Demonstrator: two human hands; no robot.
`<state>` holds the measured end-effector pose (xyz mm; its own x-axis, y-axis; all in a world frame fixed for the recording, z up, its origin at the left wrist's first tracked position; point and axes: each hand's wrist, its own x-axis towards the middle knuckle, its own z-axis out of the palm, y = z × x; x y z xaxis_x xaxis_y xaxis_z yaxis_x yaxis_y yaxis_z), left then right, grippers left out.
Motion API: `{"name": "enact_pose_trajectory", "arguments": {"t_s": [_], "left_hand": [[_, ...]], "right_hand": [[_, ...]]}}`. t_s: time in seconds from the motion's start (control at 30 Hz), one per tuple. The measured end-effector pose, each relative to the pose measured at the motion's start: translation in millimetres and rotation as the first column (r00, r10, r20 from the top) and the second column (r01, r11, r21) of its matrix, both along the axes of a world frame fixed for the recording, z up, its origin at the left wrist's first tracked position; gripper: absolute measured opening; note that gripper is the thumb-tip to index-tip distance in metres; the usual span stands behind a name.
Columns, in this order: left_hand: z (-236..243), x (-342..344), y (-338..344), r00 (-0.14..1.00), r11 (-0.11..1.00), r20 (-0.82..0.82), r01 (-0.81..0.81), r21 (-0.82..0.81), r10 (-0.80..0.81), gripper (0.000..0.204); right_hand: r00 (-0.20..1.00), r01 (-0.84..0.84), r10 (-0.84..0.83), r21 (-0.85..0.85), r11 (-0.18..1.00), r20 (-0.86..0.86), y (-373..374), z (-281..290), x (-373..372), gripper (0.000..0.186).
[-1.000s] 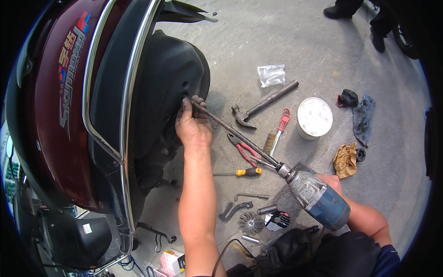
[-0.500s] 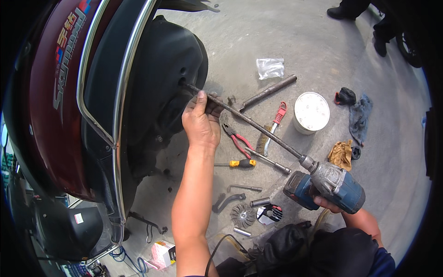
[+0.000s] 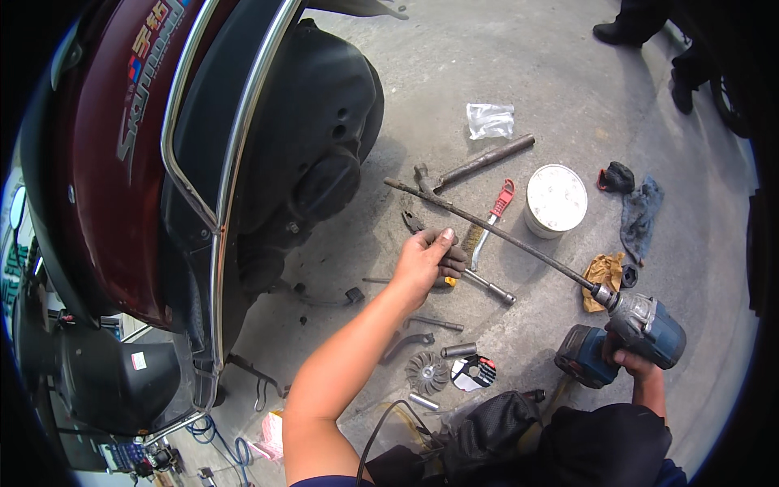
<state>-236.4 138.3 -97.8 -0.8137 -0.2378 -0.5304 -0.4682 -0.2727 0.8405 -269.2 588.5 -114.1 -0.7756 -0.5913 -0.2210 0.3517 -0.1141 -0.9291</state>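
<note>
My right hand (image 3: 638,363) grips the handle of a blue and grey cordless impact wrench (image 3: 641,325) at the lower right. A long dark extension bar (image 3: 503,239) runs from its nose up and left, its free tip apart from the scooter's black cover (image 3: 324,89). My left hand (image 3: 430,260) is off the bar and below it, fingers loosely curled, thumb apart, blackened fingertips showing; I see nothing in it. Under and around this hand lie pliers (image 3: 413,221), mostly covered, a screwdriver (image 3: 449,282) and a socket wrench (image 3: 490,287). Two round holes show in the cover.
A dark red scooter (image 3: 105,203) with chrome guard bars (image 3: 243,138) fills the left. On the concrete are a hammer (image 3: 423,178), a metal pipe (image 3: 487,161), a red-handled wire brush (image 3: 503,199), a white bucket (image 3: 557,199), a finned fan wheel (image 3: 428,372) and rags (image 3: 641,219). A person's shoes (image 3: 617,33) stand far right.
The extension bar has come out of the hole in the cover, and the impact wrench has shifted right. My left hand has let go of the bar and moved down and right.
</note>
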Motion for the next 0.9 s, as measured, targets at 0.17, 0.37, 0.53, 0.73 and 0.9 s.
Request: {"name": "enact_pose_trajectory", "arguments": {"t_s": [0.17,0.37,0.53,0.73,0.9], "left_hand": [[-14,73,-49,0.823,0.557,0.454,0.567,-0.607,-0.342,0.036],[-16,165,-122,0.539,0.240,0.806,0.839,-0.488,-0.244,0.037],[-32,199,-132,0.629,0.384,0.777,0.722,-0.575,-0.020,0.038],[-56,182,-98,0.677,0.454,0.703,0.708,-0.541,-0.218,0.041],[-72,179,-59,0.533,0.311,0.779,0.841,-0.443,-0.331,0.064]], "right_hand": [[0.996,0.000,0.019,0.209,0.978,-0.092,4,-9,4,0.054],[0.997,-0.035,0.019,0.208,0.978,0.076,5,-11,-2,0.047],[0.994,-0.004,-0.023,0.240,0.971,0.108,3,-10,-4,0.049],[0.993,-0.049,0.023,0.231,0.972,0.116,1,-16,-15,0.048],[0.984,-0.051,0.009,0.229,0.972,0.181,0,-23,-20,0.047]]}}
